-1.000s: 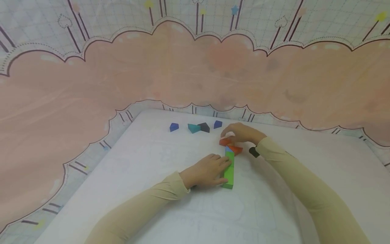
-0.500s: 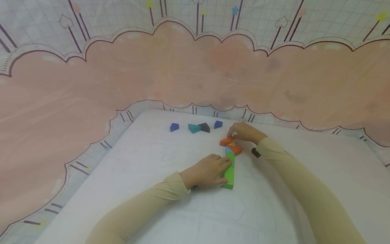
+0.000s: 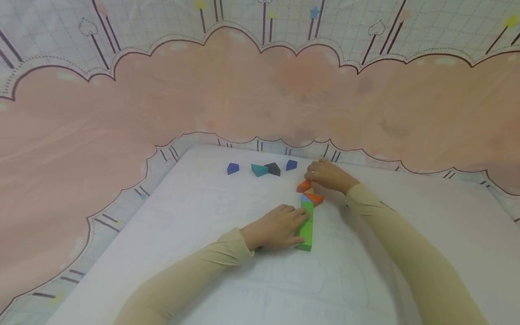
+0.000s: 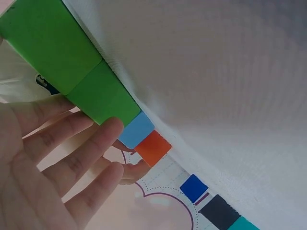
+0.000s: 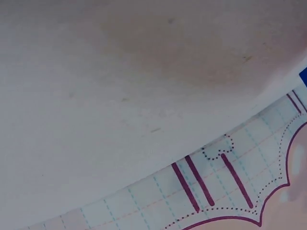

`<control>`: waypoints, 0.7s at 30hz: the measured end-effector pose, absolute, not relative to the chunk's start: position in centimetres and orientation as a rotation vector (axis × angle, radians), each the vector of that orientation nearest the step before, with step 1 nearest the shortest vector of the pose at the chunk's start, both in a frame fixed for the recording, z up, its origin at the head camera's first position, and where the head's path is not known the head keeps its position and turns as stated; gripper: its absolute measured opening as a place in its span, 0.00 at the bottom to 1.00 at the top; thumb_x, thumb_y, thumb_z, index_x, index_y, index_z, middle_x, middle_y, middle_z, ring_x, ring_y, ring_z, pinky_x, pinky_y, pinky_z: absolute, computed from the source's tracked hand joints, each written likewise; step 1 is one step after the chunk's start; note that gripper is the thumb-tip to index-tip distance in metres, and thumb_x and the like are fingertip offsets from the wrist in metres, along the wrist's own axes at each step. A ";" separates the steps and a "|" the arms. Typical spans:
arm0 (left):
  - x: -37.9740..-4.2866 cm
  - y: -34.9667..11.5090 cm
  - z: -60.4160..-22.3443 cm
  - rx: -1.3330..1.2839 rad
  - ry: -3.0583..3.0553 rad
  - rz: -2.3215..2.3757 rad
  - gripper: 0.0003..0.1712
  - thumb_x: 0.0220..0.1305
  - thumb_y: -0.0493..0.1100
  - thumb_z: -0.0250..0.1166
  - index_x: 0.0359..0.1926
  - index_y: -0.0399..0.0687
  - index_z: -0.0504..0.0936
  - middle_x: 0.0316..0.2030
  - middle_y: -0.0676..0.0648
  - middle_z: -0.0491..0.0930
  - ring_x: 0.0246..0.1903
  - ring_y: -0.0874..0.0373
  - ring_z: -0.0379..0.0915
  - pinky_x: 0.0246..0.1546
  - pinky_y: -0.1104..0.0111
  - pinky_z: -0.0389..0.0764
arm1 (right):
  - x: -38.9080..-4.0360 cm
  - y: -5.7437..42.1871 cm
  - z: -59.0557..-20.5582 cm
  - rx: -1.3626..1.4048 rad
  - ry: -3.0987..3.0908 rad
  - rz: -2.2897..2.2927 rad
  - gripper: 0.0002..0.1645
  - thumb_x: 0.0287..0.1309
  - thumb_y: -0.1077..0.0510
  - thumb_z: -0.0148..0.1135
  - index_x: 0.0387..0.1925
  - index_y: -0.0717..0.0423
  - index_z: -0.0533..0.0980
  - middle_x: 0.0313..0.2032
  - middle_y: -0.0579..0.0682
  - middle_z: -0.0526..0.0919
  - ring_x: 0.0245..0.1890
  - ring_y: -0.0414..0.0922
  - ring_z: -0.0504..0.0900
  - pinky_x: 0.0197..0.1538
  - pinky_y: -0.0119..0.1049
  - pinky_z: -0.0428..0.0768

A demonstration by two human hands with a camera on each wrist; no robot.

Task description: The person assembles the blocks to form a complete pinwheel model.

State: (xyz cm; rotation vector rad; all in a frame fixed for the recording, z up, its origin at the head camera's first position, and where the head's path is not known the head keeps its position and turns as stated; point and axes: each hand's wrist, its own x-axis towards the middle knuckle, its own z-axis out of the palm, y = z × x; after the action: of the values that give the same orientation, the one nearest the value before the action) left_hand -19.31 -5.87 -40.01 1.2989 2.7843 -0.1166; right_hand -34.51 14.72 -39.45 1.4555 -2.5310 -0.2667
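Observation:
In the head view my left hand (image 3: 280,227) lies along two green blocks (image 3: 306,232) set end to end, its extended fingers touching their side. The left wrist view shows these fingers (image 4: 76,163) spread against the green blocks (image 4: 103,93). A light blue block (image 3: 305,197) follows at their far end, beside an orange triangular block (image 3: 314,198). Beyond a small tan block (image 3: 309,191) sits another orange block (image 3: 304,185). My right hand (image 3: 330,175) is at that block's far right edge, fingertips right against it; its thumb is hidden. The right wrist view shows no fingers.
Toward the table's back edge lie a blue block (image 3: 233,169), a teal block (image 3: 259,170) touching a dark grey block (image 3: 274,169), and another blue block (image 3: 291,165). A patterned cloth (image 3: 260,99) rises behind the white table (image 3: 183,194).
My right hand has drawn back from the far orange block's top to its right edge. That block has shifted slightly right and turned. My left hand has stayed in place.

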 end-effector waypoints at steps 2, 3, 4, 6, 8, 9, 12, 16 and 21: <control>-19.4 -5.9 -40.1 1.294 2.784 -0.120 0.38 0.66 0.64 0.48 0.70 0.49 0.59 0.68 0.49 0.62 0.65 0.54 0.62 0.67 0.62 0.62 | -34.5 14.9 -39.5 1.471 -2.473 -0.289 0.16 0.51 0.67 0.64 0.41 0.48 0.81 0.43 0.49 0.84 0.48 0.48 0.80 0.58 0.49 0.74; -19.4 -5.9 -40.1 1.290 2.783 -0.120 0.38 0.66 0.64 0.48 0.70 0.49 0.59 0.68 0.49 0.62 0.65 0.54 0.62 0.67 0.62 0.62 | -34.5 14.9 -39.6 1.477 -2.450 -0.306 0.16 0.51 0.67 0.64 0.41 0.48 0.80 0.42 0.48 0.84 0.47 0.48 0.80 0.58 0.49 0.75; -19.4 -5.8 -40.1 1.288 2.783 -0.121 0.39 0.66 0.64 0.48 0.70 0.49 0.59 0.68 0.49 0.62 0.65 0.54 0.61 0.67 0.62 0.62 | -34.6 15.0 -39.7 1.484 -2.425 -0.321 0.16 0.51 0.67 0.64 0.41 0.47 0.80 0.42 0.48 0.84 0.47 0.48 0.80 0.57 0.48 0.75; -19.5 -5.8 -40.1 1.284 2.782 -0.122 0.39 0.66 0.64 0.49 0.70 0.49 0.58 0.68 0.49 0.62 0.65 0.54 0.61 0.67 0.62 0.62 | -34.5 15.1 -39.6 1.495 -2.396 -0.338 0.16 0.50 0.68 0.64 0.40 0.47 0.80 0.42 0.48 0.84 0.46 0.48 0.80 0.56 0.48 0.76; -19.5 -5.8 -40.2 1.281 2.781 -0.122 0.39 0.66 0.65 0.48 0.70 0.49 0.58 0.68 0.50 0.62 0.65 0.54 0.61 0.68 0.62 0.62 | -34.5 15.1 -39.6 1.505 -2.373 -0.352 0.17 0.49 0.69 0.64 0.39 0.47 0.80 0.41 0.49 0.84 0.45 0.48 0.80 0.55 0.47 0.77; -19.5 -5.8 -40.2 1.281 2.781 -0.119 0.39 0.66 0.65 0.48 0.70 0.49 0.58 0.68 0.50 0.62 0.65 0.54 0.61 0.68 0.62 0.62 | -34.5 15.1 -39.5 1.508 -2.367 -0.358 0.17 0.48 0.69 0.65 0.39 0.47 0.80 0.41 0.49 0.84 0.45 0.48 0.80 0.54 0.47 0.77; -19.5 -5.8 -40.1 1.282 2.779 -0.120 0.39 0.66 0.65 0.48 0.70 0.49 0.58 0.68 0.50 0.62 0.65 0.54 0.61 0.68 0.62 0.61 | -34.6 15.1 -39.3 1.512 -2.371 -0.370 0.18 0.48 0.70 0.65 0.39 0.47 0.81 0.41 0.49 0.84 0.46 0.48 0.80 0.55 0.47 0.77; -19.5 -5.9 -40.1 1.284 2.779 -0.119 0.39 0.66 0.65 0.48 0.70 0.49 0.58 0.68 0.50 0.62 0.65 0.54 0.61 0.67 0.62 0.62 | -34.6 14.8 -39.2 1.497 -2.393 -0.420 0.19 0.49 0.69 0.66 0.40 0.46 0.81 0.43 0.49 0.83 0.48 0.49 0.80 0.58 0.48 0.76; -19.5 -5.9 -40.1 1.303 2.791 -0.115 0.39 0.66 0.65 0.48 0.70 0.48 0.59 0.68 0.49 0.63 0.64 0.54 0.62 0.67 0.62 0.62 | -34.8 14.3 -39.2 1.522 -2.364 -0.426 0.18 0.47 0.67 0.68 0.40 0.47 0.81 0.43 0.48 0.84 0.47 0.47 0.80 0.58 0.46 0.76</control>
State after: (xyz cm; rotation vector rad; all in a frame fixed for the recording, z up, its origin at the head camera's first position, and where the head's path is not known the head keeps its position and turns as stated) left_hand -19.50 -5.86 -40.14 1.3029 2.7914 -0.1151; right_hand -34.80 14.29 -39.20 1.5224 -2.3636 -0.4257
